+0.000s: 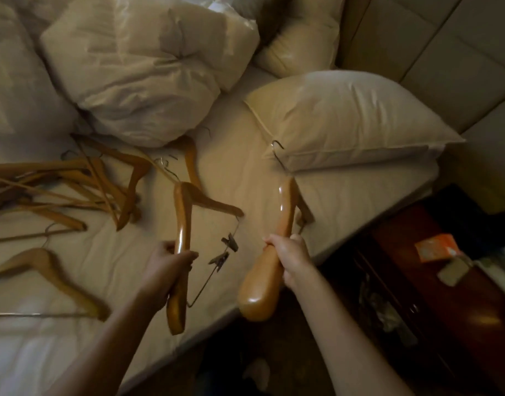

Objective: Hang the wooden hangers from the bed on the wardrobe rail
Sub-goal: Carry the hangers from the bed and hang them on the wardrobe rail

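My left hand [168, 267] grips one arm of a wooden clip hanger [182, 218] whose metal bar carries two clips, held above the bed's near edge. My right hand [291, 258] is closed around a thick glossy wooden hanger [285, 207]; its metal hook points toward a pillow. A tangled pile of wooden hangers [74, 184] lies on the bed [245, 172] at the left. One more wooden hanger [45, 270] lies apart, closer to me on the left. No wardrobe rail is visible.
Crumpled pillows [148, 70] sit at the head of the bed, with another pillow [351, 121] at the right. A dark wooden nightstand [445, 295] with an orange box [437, 247] stands beside the bed at right. Dark floor lies below.
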A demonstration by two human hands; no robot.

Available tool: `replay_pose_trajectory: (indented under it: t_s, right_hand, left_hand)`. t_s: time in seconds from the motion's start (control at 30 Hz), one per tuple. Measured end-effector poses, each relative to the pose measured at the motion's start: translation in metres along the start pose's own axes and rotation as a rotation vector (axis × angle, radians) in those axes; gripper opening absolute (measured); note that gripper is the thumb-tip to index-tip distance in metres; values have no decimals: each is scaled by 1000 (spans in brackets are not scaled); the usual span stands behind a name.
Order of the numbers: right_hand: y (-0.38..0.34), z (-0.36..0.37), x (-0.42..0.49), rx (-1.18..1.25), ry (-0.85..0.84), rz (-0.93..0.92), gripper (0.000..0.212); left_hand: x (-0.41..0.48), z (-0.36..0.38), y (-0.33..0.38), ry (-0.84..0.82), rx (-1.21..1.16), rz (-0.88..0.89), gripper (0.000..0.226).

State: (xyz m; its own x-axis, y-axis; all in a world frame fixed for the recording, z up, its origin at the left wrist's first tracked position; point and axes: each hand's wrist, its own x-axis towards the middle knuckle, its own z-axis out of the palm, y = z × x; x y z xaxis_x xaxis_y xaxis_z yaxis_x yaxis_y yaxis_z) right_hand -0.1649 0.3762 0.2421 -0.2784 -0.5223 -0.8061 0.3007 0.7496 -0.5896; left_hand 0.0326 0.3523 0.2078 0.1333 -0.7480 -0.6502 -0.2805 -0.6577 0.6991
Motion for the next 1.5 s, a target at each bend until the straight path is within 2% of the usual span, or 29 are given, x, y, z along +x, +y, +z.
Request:
replay_pose_trajectory:
  t_s: [0.17, 0.27, 0.43, 0.53, 0.67, 0.87, 1.0, 1.07, 1.17, 1.27, 1.3, 1.5]
  right_hand:
    - [43, -38, -26, 42, 47, -105, 48]
    - [65, -61, -42, 155, 98, -88, 57]
    - [99, -97, -66, 296, 114, -98, 51]
    - [115, -111, -81, 363, 190, -121, 43]
    - [138, -118, -97, 491, 316, -117, 34]
    - [183, -100, -118, 783, 531, -117, 34]
    - [222, -90, -140, 1052, 674, -125, 17]
    - [244, -84, -159, 1172, 740, -124, 8]
    - [278, -76, -188, 1345, 835, -147, 15]
    - [309, -76, -212, 1507, 923, -209, 4]
    - [319, -77, -219, 1549, 944, -238, 11]
    - [375, -75, -276, 1520, 1244, -126, 8]
  left_hand:
    - [-60, 36, -5, -159, -211, 71, 57]
    - [-80, 62, -11, -240, -174, 139, 61]
    - [-99, 93, -27, -356, -89, 202, 61]
    - [-112, 105, -25, -495, -79, 233, 44]
    - [-119, 121, -15, -716, -22, 196, 34]
    - [-121, 134, -20, -1012, 227, 197, 31]
    - [-130, 141, -39, -1156, 395, 162, 21]
    - [-140, 148, -51, -1216, 478, 155, 23]
    - [-167, 159, -71, -1326, 609, 185, 25]
    - [-201, 170, -95, -1432, 721, 224, 26]
    - [-214, 173, -102, -1458, 768, 242, 28]
    - [-287, 180, -153, -1586, 913, 294, 40]
